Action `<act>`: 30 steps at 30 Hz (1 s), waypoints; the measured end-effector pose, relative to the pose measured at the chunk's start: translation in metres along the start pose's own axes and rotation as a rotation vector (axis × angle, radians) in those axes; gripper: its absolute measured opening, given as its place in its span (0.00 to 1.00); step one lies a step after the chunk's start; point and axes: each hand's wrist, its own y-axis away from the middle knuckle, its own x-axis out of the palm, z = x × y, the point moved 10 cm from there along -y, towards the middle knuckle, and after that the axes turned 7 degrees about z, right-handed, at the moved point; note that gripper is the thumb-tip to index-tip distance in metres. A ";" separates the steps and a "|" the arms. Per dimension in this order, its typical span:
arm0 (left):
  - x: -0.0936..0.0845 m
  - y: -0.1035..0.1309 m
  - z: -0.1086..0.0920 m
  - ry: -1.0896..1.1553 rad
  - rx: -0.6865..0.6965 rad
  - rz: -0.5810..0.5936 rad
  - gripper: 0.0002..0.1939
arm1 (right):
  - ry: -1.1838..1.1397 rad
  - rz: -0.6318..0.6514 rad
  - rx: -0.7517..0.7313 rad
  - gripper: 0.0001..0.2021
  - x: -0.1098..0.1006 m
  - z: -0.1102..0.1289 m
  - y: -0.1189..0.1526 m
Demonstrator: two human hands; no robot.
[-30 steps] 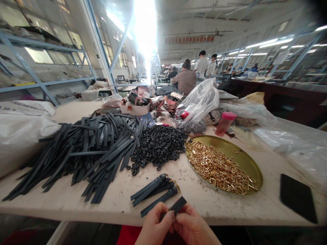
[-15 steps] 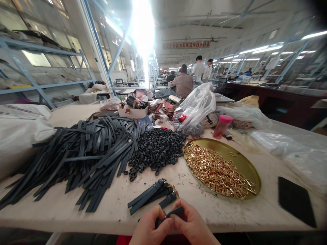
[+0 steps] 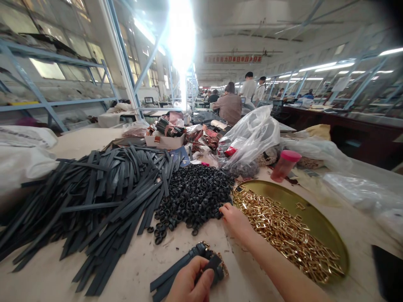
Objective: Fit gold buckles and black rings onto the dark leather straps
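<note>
Low at the front, my left hand [image 3: 190,279] is closed around a black leather strap [image 3: 214,263], its dark end showing past my fingers. Just behind and under it lies a small bunch of black straps with gold buckles [image 3: 189,258]. My right hand [image 3: 234,218] reaches out to the right edge of a heap of small black strap loops [image 3: 198,193], fingertips bent together against it. Whatever sits between those fingertips is hidden. Beside my right forearm, gold buckles [image 3: 283,230] fill much of a round gold tray [image 3: 315,214].
Long black strips [image 3: 110,193] lie heaped on the left of the table [image 3: 126,289]. A pink-lidded jar [image 3: 285,165], clear plastic bags [image 3: 252,134] and a white box [image 3: 163,140] stand behind. A dark flat object [image 3: 388,268] lies far right. People sit and stand farther back.
My right hand has let go of the strap and moved forward to the loop heap. My left hand keeps the strap, slightly farther left. The view has tilted and shifted closer to the table.
</note>
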 end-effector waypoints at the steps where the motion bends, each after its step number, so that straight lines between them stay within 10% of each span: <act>1: 0.001 -0.001 0.000 -0.002 0.000 0.012 0.18 | 0.018 -0.003 0.008 0.12 0.002 -0.005 -0.008; 10: -0.005 0.007 -0.001 0.029 0.010 -0.163 0.12 | -0.107 -0.088 0.034 0.06 -0.001 -0.008 0.034; 21: 0.002 0.012 -0.023 -0.064 0.076 -0.317 0.11 | -0.849 -0.212 0.088 0.14 0.018 0.032 0.116; 30: 0.002 0.030 -0.019 -0.011 0.086 -0.416 0.10 | -0.591 -0.427 -0.154 0.06 0.002 0.072 0.142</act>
